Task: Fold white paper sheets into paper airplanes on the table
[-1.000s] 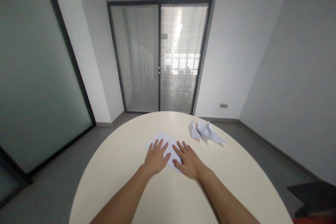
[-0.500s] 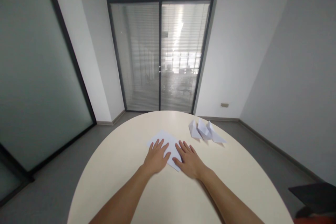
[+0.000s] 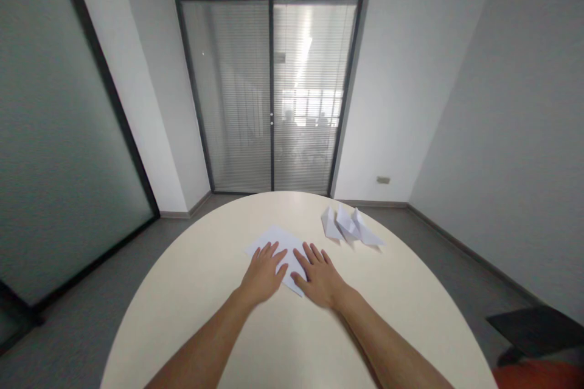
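Note:
A white sheet of paper (image 3: 276,239) lies flat on the round cream table (image 3: 196,292). My left hand (image 3: 263,273) rests palm down on the sheet's left part, fingers stretched out. My right hand (image 3: 319,276) lies flat on its right part, fingers spread too. Both hands press on the paper side by side and hold nothing. Much of the sheet is hidden under them. Beyond my right hand, three folded white paper planes (image 3: 349,228) sit close together near the table's far right edge.
Glass sliding doors with blinds (image 3: 269,97) stand behind the table. A frosted glass wall (image 3: 55,134) runs along the left. A dark chair (image 3: 533,328) shows at the lower right, with grey floor around the table.
The view has shifted slightly, so everything sits a little further left. Both hands stay flat on the sheet in the same pose.

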Available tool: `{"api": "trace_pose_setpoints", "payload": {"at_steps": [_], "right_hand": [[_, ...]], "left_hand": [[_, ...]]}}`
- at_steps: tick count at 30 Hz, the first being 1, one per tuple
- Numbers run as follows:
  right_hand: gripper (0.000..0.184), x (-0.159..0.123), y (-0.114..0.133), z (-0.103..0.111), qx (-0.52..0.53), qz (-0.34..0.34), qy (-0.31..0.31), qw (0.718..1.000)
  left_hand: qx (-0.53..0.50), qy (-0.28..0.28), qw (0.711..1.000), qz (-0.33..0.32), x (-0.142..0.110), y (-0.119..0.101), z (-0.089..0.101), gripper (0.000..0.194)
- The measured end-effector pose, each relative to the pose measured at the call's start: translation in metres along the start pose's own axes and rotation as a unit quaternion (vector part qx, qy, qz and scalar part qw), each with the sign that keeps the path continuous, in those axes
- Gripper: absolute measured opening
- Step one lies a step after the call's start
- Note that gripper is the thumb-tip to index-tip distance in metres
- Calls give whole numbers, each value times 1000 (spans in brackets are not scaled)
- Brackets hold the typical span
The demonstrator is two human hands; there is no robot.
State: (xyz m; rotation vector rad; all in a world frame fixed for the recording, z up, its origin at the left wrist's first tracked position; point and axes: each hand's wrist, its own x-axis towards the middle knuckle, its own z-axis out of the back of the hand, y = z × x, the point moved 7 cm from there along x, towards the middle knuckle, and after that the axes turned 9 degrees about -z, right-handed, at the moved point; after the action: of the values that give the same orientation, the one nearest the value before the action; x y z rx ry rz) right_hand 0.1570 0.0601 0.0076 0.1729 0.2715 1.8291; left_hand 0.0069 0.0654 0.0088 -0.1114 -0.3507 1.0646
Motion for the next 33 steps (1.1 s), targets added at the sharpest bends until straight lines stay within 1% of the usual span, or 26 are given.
{"api": "trace_pose_setpoints", "payload": {"at_steps": [7,10,13,18,20,22,24,25,27,28,29,30,33], "right_hand": [[74,-1,0,1,-2,-4,9,1000],[74,-2,0,0,2,0,14,1000],[75,-2,1,1,5,0,13,1000],[78,0,-6,2,-4,-21,26,999],[71,0,-11,5,-6,-30,18,999],[62,0,-15,10,-12,-29,-7,999],[55,0,-13,17,-7,1,-32,999],[52,-2,-9,19,5,34,-35,999],[49,-7,1,22,42,114,-19,992],[49,-10,5,22,59,143,-3,988],[52,-12,7,22,71,158,13,985],[57,-14,6,21,78,158,27,984],[80,-17,1,19,79,135,57,986]], "left_hand": [[-7,-15,1000,-4,2,-1,3,44],[-27,-14,999,-26,1,-3,5,42],[-46,24,996,-66,-3,-7,5,44],[-32,112,988,-104,-11,-13,3,60],[-26,129,985,-111,-13,-14,3,69],[-27,135,983,-118,-14,-15,5,77],[-31,134,983,-125,-15,-15,6,79],[-34,132,982,-128,-15,-14,6,79],[-38,126,982,-131,-15,-12,6,79],[-41,123,983,-132,-15,-11,6,79],[-44,119,983,-132,-15,-10,5,79],[-47,115,983,-133,-15,-10,5,80],[-54,104,984,-132,-15,-8,5,78]]}}
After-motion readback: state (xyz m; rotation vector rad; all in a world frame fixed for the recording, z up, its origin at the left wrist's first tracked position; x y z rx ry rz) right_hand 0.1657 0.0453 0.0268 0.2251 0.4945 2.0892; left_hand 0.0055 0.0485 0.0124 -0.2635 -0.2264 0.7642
